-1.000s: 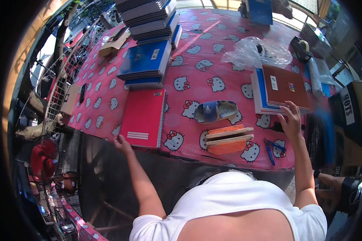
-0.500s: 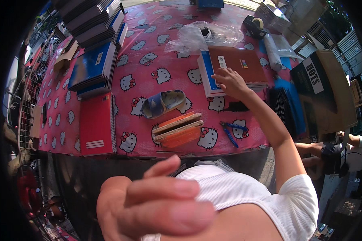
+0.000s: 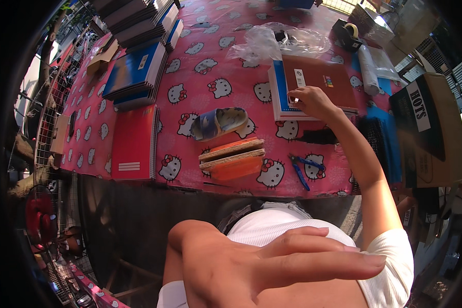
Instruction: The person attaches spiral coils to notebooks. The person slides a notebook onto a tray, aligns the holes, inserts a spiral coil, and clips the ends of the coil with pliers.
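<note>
My right hand (image 3: 314, 102) is at the left edge of a brown spiral notebook (image 3: 333, 82). Its fingers are drawn together on that edge, near a white label. The brown notebook lies on a stack, and a blue notebook (image 3: 278, 87) sticks out beneath it on the left. Close to the camera, in front of my body, my left hand (image 3: 272, 259) is raised with its fingers stretched out and nothing in them. A blue patterned slipper (image 3: 218, 123) and an orange block-like thing with rough edges (image 3: 232, 160) lie nearer me on the table.
Blue-handled pliers (image 3: 300, 172) lie near the front edge of the pink tablecloth (image 3: 185, 177). Red notebooks (image 3: 133, 143) and tall blue notebook stacks (image 3: 136, 66) stand at left. Behind are clear plastic (image 3: 256, 43) and a tape dispenser (image 3: 347, 35); a cardboard box (image 3: 441, 154) stands at right.
My right hand's fingers have gone from spread over the brown notebook to drawn together at its edge. My left hand has swung rightward. The whole view has shifted slightly.
</note>
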Tool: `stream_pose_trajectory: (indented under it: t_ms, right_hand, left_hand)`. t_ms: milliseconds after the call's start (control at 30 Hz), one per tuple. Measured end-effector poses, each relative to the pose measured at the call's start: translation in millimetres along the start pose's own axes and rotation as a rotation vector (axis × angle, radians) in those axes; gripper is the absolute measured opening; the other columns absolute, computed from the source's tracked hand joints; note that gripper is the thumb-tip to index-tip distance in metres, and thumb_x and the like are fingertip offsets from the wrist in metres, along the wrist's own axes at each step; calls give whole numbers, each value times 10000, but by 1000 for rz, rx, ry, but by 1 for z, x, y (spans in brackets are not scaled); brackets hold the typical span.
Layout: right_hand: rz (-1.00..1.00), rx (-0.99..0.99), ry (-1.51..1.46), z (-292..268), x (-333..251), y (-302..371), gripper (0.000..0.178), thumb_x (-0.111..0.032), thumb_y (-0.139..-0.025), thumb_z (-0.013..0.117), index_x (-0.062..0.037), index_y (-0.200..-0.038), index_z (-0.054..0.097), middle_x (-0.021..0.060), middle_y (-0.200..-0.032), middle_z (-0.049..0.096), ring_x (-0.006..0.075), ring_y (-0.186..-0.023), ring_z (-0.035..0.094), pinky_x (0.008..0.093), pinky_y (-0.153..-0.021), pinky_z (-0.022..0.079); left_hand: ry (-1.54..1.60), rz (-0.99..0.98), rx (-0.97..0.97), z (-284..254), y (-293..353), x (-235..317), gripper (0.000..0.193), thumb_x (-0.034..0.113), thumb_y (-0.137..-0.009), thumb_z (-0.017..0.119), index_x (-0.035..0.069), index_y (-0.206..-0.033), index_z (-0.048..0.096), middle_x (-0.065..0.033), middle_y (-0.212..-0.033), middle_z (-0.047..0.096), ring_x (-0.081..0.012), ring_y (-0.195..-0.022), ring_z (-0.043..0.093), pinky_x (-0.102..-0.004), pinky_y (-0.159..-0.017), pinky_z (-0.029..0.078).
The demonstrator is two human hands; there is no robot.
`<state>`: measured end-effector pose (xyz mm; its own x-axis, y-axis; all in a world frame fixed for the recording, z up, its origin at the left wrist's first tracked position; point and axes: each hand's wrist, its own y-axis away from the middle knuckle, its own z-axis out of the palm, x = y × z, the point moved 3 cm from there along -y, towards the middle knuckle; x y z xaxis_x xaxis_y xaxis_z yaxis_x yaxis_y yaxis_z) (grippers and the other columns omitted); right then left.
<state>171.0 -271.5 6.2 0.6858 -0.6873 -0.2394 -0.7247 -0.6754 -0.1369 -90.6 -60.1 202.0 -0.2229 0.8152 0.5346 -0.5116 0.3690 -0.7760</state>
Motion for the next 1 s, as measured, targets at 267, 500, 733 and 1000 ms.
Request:
stream_pose_trajectory:
  t_ms: [267,500,733,1000]
  right_hand:
    - [-36,-13,19,0,-1,-4,335,-92,-793,653,-57,-1126,643,145,-959,682,328,-905,653,420,-790,509]
    - [-15,12,39,1,-2,-3,334,-88,-794,644,-64,-1127,645,151,-956,684,328,-904,656,420,-793,512]
    - [5,23,47,3,-3,-2,342,-70,-782,643,-68,-1124,649,153,-947,686,325,-905,658,418,-793,514]
    - [45,104,12,-14,-1,6,362,-10,-747,597,-75,-1102,623,152,-939,686,328,-897,661,417,-774,520]
  left_hand:
    - [149,162,66,28,-13,-35,255,369,-933,546,233,-1136,620,-446,-1293,389,-556,-1228,409,-616,-1057,213]
    - [434,612,163,32,-31,-50,292,295,-890,656,28,-972,745,-524,-1312,272,-599,-1183,433,-550,-1004,385]
    - [554,652,-91,22,-30,-47,285,279,-895,656,20,-977,741,-520,-1310,279,-589,-1141,480,-552,-965,425]
    - [-188,114,93,-47,-8,-23,663,374,-771,770,64,-1292,502,-308,-1440,306,-408,-1308,398,-516,-1054,344]
